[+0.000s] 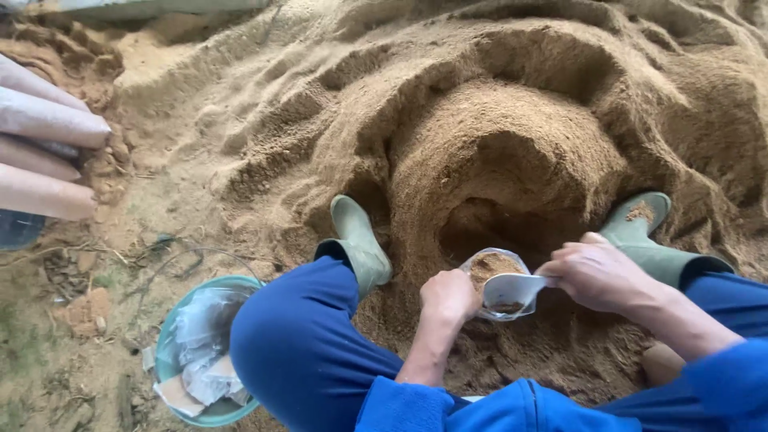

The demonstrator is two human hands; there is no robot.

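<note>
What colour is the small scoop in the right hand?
White: the small plastic scoop in the right hand shows best in the head view.

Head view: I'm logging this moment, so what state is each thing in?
Bag: open, partly filled with sawdust.
Scoop: at the bag's mouth, little in it.
Left hand: closed on the bag.
Right hand: gripping the scoop.
Pile: hollowed at the front.
Bucket: upright, plastic inside.

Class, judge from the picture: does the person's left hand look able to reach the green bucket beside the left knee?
Probably yes, once freed: the left hand holds a clear bag, and the bucket sits just beyond the left knee.
</note>
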